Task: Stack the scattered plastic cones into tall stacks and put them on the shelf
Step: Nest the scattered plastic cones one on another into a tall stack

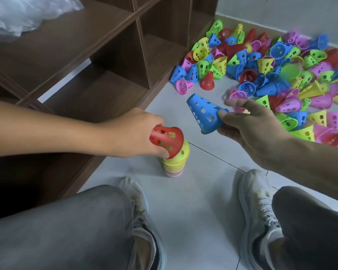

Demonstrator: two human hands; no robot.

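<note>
Cones point(293, 69) lay heaped at two o'clock — left hand point(137, 133) gripped red cone point(167, 141) tilted on stack point(174, 162); right hand point(250, 125) pinched blue cone point(205, 114) — best levelled before pressing

Stack of cones point(174, 166): standing on the floor point(199, 191), just right of the shelf unit point(98, 61), ahead of two shoes point(258, 211). Tilted cone point(167, 141): sitting in the left hand point(137, 133), touching the stack's top. Second cone point(204, 114): hanging in the right hand point(250, 125), right of and beyond the stack. Loose cone pile point(271, 75): lying far right, along the wall point(281, 10). Plastic wrap point(21, 14): lying on the shelf unit's top, far left.
</note>
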